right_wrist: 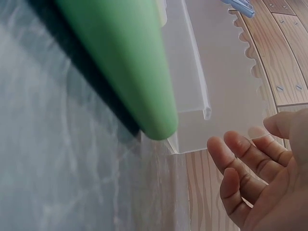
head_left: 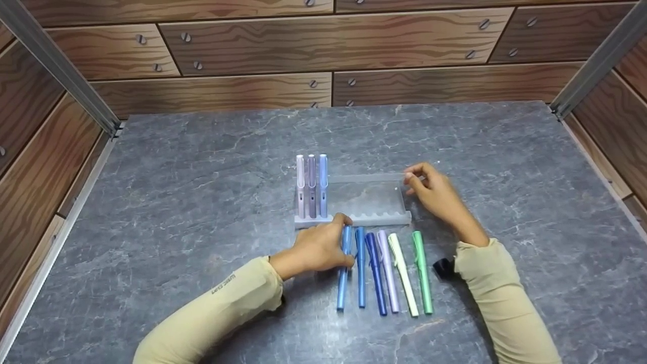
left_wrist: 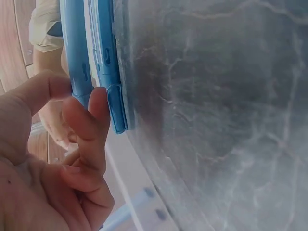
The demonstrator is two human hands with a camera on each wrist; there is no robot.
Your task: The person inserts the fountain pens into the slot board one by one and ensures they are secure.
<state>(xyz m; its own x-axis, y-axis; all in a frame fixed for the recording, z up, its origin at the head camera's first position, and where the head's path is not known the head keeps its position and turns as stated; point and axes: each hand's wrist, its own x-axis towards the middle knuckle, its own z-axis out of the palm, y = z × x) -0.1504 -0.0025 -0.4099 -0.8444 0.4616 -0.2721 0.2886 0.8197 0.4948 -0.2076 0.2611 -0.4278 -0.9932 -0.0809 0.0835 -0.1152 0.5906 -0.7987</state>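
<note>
My left hand (head_left: 319,246) pinches a light blue pen (head_left: 341,290) between thumb and fingertips, below the front edge of a clear pen stand (head_left: 366,196). In the left wrist view, the pinched pen (left_wrist: 76,43) is beside another blue pen (left_wrist: 107,57). My right hand (head_left: 433,192) is at the stand's back right corner. In the right wrist view, thumb and fingertips hold the edge of the clear panel (right_wrist: 226,106). Three pens, pale lilac (head_left: 300,187), dark purple (head_left: 312,187) and periwinkle (head_left: 323,187), lie side by side in the stand's left slots.
Before the stand lie a blue pen (head_left: 361,273), a dark blue pen (head_left: 376,275), a lilac pen (head_left: 388,273), a pale green pen (head_left: 403,275) and a green pen (head_left: 423,275). Wood-patterned panels (head_left: 323,45) wall the grey marbled table (head_left: 202,151).
</note>
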